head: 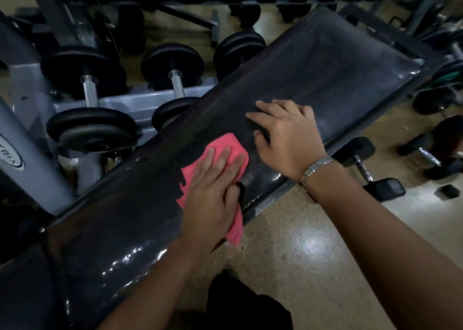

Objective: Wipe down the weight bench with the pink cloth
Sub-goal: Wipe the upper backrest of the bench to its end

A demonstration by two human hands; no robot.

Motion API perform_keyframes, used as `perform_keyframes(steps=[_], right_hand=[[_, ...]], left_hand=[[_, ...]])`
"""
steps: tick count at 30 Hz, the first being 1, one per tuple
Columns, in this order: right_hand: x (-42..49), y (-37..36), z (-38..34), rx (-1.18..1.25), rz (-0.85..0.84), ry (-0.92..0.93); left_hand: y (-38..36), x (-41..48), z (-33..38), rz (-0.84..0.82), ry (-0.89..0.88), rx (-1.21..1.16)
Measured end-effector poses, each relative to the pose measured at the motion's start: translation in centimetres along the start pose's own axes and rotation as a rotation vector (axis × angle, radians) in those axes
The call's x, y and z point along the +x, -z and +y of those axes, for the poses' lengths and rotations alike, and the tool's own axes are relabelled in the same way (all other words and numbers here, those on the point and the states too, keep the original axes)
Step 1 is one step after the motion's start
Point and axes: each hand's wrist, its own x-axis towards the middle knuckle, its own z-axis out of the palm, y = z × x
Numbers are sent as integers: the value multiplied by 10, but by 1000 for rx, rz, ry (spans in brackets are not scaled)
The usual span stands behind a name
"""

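Observation:
The black padded weight bench (325,74) runs diagonally from lower left to upper right. The pink cloth (223,143) lies on its pad near the middle, with one end hanging over the near edge. My left hand (213,191) presses flat on the cloth, fingers stretched out together. My right hand (288,136) rests palm down on the bare pad just right of the cloth, fingers spread, holding nothing. A metal watch band sits on the right wrist.
A grey dumbbell rack (120,104) with black round dumbbells (172,61) stands right behind the bench. A hex dumbbell (368,166) and other dumbbells (431,151) lie on the tan floor to the right. A small black block (448,191) lies beside them.

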Motion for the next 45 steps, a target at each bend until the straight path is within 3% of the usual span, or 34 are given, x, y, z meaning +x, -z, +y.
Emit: perform_keyframes(steps=[1, 4, 6, 10, 14, 18, 23, 28, 33, 37, 42, 45], right_hand=[[2, 2, 1, 28, -3, -10], [8, 8, 7, 81, -3, 14], [8, 10, 12, 115, -2, 50], [10, 14, 22, 169, 37, 76], [8, 16, 29, 46, 53, 57], [5, 17, 30, 9, 27, 43], [9, 16, 28, -35, 22, 22], [6, 15, 24, -40, 18, 4], [5, 14, 26, -33, 19, 2], [3, 14, 25, -21, 16, -10], [3, 13, 28, 2, 9, -2], [3, 15, 29, 0, -24, 8]], left_hand=[[-6, 1, 13, 2, 22, -6], [-18, -17, 17, -76, -244, 80], [-15, -16, 1, -52, -301, 112], [-22, 4, 22, 26, 21, 39], [-24, -10, 17, -8, -212, 169], [-16, 17, 22, 64, 62, 98], [-18, -10, 14, 0, -140, 203], [-15, 35, 25, 94, 159, 38], [-12, 18, 12, 6, -26, 140], [-10, 69, 14, 102, 164, 35], [-5, 49, -12, 21, -55, 100], [0, 83, -17, 90, 152, 77]])
